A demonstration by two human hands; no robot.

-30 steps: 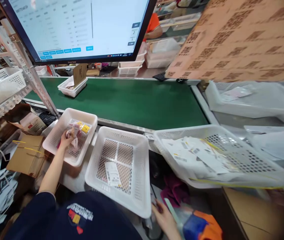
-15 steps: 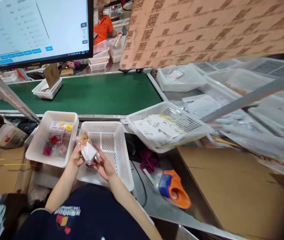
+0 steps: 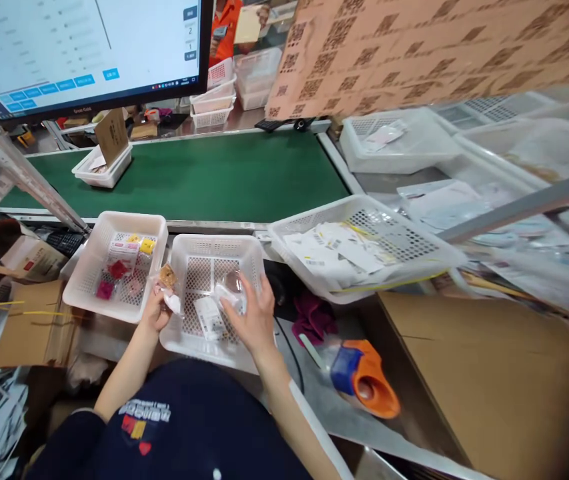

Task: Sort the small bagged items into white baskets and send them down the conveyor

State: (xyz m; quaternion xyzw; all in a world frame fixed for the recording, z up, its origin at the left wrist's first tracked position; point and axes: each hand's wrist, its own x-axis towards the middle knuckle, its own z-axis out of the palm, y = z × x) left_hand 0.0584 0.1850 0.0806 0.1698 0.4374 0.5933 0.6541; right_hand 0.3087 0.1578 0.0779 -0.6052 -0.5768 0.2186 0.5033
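My left hand [image 3: 157, 310] is closed on a small clear plastic bag [image 3: 168, 275] with a golden-brown item and something white in it, at the left rim of the middle white basket [image 3: 218, 241]. Inside that basket, my right hand [image 3: 255, 317] has its thumb and fingers around another clear plastic packet [image 3: 233, 283], partly white and partly brownish. A white labelled packet [image 3: 209, 319] lies on the basket floor just left of it. In the left white basket [image 3: 77, 293] are small bagged pieces, red, pink and yellow [image 3: 147, 246].
Beyond the baskets runs a green conveyor belt [image 3: 214, 170] carrying a small white basket [image 3: 107, 179]. A tilted basket of labels [image 3: 334, 257] stands right. Nearby are an orange and blue tape dispenser [image 3: 364, 377], a purple cloth [image 3: 314, 320] and a monitor [image 3: 114, 47]. A person in orange stands behind.
My hands have moved apart. The right one has gone right and into the middle basket with a packet, and a white labelled packet now lies there. The left keeps its bag.
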